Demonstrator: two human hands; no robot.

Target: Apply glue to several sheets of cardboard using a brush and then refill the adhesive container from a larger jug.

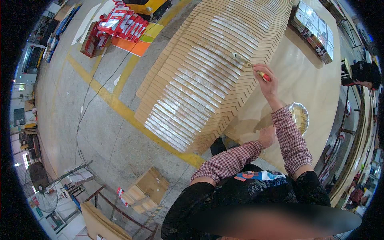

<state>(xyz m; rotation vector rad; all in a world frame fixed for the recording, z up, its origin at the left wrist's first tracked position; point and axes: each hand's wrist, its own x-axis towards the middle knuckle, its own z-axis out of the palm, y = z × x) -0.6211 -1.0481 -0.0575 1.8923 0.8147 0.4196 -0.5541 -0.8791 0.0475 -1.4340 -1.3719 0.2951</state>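
My right hand (pixel 266 78) is closed round the red-tipped handle of a paintbrush (pixel 242 61). The brush's bristles touch a long row of overlapping brown cardboard pieces (pixel 236 90), staggered like shingles with zigzag right edges. Wet-looking whitish streaks (pixel 176 116) cover a broad band along the row. Near the table's close edge, my left hand (pixel 267 137) is curled, and whatever its fingers hold, if anything, is hidden. Partly behind my right sleeve stands a round silver-rimmed container (pixel 301 114) with yellowish stuff in it.
The pale table (pixel 288 60) carries a plastic-wrapped stack (pixel 314 30) at its far right. Red-and-white packages (pixel 122 22) lie on the floor at far left, with a cable (pixel 86 100) nearby. An open cardboard box (pixel 148 188) stands lower left. Another person (pixel 366 74) is at the right.
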